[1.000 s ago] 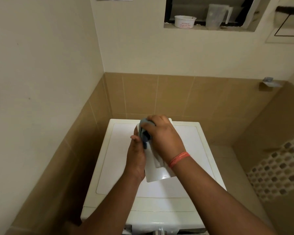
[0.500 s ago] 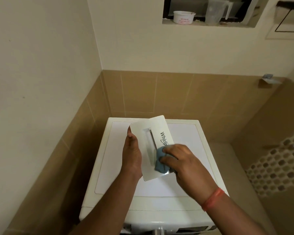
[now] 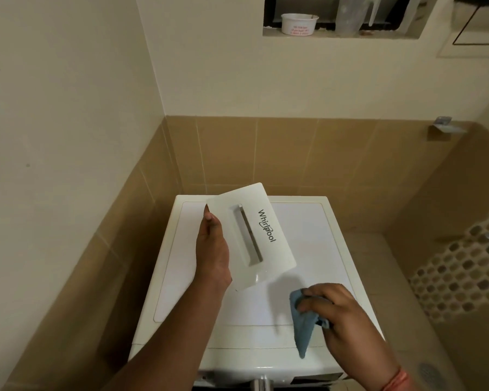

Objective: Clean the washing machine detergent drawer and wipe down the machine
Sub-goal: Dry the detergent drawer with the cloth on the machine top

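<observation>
The white detergent drawer [image 3: 268, 249] shows its front panel, with a long handle slot and black "Whirlpool" lettering, tilted above the washing machine [image 3: 308, 244]. My left hand [image 3: 212, 255] grips the panel's left edge and holds it in the air; the drawer's body behind the panel is hidden. My right hand [image 3: 333, 314] is lower right, over the machine's front right part, closed on a crumpled blue cloth [image 3: 304, 323] whose tail hangs down. Cloth and drawer are apart.
The machine stands in a corner, with a tiled wall [image 3: 266, 153] behind and another at the left. A wall niche up high holds a white tub [image 3: 299, 24] and a clear jug [image 3: 352, 15]. Tiled floor lies to the right.
My right hand has drawn the blue cloth down off the drawer's front panel and away to the lower right. The whole panel is now uncovered. My left hand has kept its hold.
</observation>
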`<state>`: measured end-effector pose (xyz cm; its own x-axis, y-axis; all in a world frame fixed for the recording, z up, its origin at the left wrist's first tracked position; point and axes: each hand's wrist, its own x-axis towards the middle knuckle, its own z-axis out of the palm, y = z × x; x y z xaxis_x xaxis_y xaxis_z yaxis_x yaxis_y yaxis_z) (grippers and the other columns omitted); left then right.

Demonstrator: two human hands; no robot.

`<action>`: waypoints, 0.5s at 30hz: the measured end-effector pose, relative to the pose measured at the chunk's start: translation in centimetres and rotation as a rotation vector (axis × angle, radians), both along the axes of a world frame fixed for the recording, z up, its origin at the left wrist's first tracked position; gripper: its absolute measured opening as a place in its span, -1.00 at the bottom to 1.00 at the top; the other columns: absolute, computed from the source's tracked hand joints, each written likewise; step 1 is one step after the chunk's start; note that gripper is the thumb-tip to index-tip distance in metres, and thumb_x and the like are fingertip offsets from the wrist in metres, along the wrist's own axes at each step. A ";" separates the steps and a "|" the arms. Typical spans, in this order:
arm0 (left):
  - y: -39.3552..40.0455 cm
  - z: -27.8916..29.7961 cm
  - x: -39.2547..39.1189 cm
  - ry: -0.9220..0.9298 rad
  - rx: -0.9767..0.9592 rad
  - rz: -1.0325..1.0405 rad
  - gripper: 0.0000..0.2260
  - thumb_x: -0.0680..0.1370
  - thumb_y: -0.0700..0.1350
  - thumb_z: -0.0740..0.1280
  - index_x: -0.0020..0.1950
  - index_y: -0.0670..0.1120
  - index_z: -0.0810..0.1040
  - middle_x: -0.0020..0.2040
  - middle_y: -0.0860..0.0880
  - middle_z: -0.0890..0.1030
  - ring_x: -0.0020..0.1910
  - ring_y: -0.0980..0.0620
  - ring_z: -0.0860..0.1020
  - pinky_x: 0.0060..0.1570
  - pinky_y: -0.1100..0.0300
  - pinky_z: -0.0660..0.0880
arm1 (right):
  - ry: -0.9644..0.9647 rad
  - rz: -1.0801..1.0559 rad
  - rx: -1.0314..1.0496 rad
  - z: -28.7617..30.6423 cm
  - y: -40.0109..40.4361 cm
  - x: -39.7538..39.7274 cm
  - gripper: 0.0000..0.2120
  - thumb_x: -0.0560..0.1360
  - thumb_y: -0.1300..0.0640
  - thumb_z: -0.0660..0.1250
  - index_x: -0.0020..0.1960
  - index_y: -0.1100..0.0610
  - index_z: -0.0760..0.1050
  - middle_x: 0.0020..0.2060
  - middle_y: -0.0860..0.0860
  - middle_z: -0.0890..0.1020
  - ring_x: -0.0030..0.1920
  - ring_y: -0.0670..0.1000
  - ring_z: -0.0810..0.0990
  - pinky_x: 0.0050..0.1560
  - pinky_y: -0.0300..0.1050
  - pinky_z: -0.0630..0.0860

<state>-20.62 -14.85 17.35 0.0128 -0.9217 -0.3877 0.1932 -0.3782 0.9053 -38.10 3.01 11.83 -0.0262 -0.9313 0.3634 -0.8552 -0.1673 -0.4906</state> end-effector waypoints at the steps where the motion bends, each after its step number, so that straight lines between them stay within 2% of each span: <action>1: 0.0 -0.1 0.1 0.004 0.000 0.000 -0.77 0.62 0.28 0.07 0.10 0.29 0.46 0.03 0.03 0.62 0.00 -0.04 0.59 -0.11 0.04 0.57 | -0.117 -0.047 -0.011 -0.8 0.1 -0.3 -0.46 0.25 0.45 0.22 -0.01 -0.09 0.63 0.06 -0.20 0.57 0.14 -0.15 0.51 0.08 -0.34 0.47; 4: 0.2 -0.1 0.4 0.019 0.000 0.017 -0.75 0.63 0.27 0.05 0.15 0.28 0.45 0.01 0.03 0.62 -0.03 -0.03 0.59 -0.20 0.11 0.53 | -0.627 -0.167 0.064 -2.2 -0.5 -0.6 -0.44 0.39 0.59 0.27 -0.08 -0.06 0.68 -0.03 -0.15 0.61 0.04 -0.07 0.61 -0.05 -0.24 0.58; 6: 0.3 -0.3 0.6 0.023 -0.007 0.031 -0.76 0.63 0.27 0.04 0.14 0.31 0.45 0.01 0.06 0.62 -0.03 -0.02 0.59 -0.21 0.11 0.52 | -0.769 -0.274 0.134 -3.2 -1.5 -0.9 -0.41 0.42 0.63 0.24 -0.14 -0.06 0.69 -0.04 -0.11 0.62 0.02 -0.03 0.63 -0.10 -0.24 0.59; 9: 0.5 -0.9 1.2 0.042 0.018 0.064 -0.72 0.63 0.28 0.02 0.20 0.27 0.43 0.01 0.05 0.61 -0.02 -0.02 0.57 -0.24 0.13 0.47 | -0.818 -0.387 0.228 -5.0 -3.9 -1.7 -0.50 0.49 0.56 0.18 -0.08 -0.01 0.64 0.02 -0.01 0.61 0.07 0.06 0.61 0.00 -0.14 0.61; 11: 0.7 -1.4 1.6 0.054 0.059 0.103 -0.65 0.62 0.30 0.00 0.24 0.23 0.44 0.02 0.04 0.60 0.00 -0.04 0.56 -0.23 0.12 0.45 | -0.780 -0.416 0.286 -5.9 -5.6 -2.1 -0.55 0.49 0.52 0.17 -0.03 0.04 0.64 -0.01 -0.01 0.61 0.04 0.07 0.62 0.03 -0.11 0.61; 13: 0.9 -2.1 2.2 0.068 0.103 0.144 -0.60 0.61 0.31 0.00 0.25 0.19 0.47 0.02 0.01 0.62 -0.01 -0.07 0.57 -0.22 0.09 0.47 | -0.669 -0.405 0.306 -6.5 -7.3 -2.1 -0.59 0.47 0.50 0.17 0.00 0.10 0.65 -0.10 -0.03 0.63 -0.05 0.02 0.63 -0.06 -0.27 0.58; 15: 1.1 -2.9 2.7 0.083 0.132 0.182 -0.59 0.61 0.32 0.00 0.24 0.17 0.49 0.00 0.00 0.62 -0.03 -0.08 0.58 -0.22 0.09 0.46 | -0.554 -0.432 0.289 -7.1 -8.7 -2.1 -0.60 0.47 0.48 0.18 0.06 0.11 0.64 -0.05 0.00 0.59 -0.03 -0.01 0.60 -0.02 -0.36 0.50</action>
<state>-17.90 -13.77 14.44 0.1371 -0.8483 -0.5114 0.3406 -0.4444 0.8285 -40.18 -5.69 4.76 -0.5182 -0.8527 -0.0665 -0.4309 0.3275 -0.8409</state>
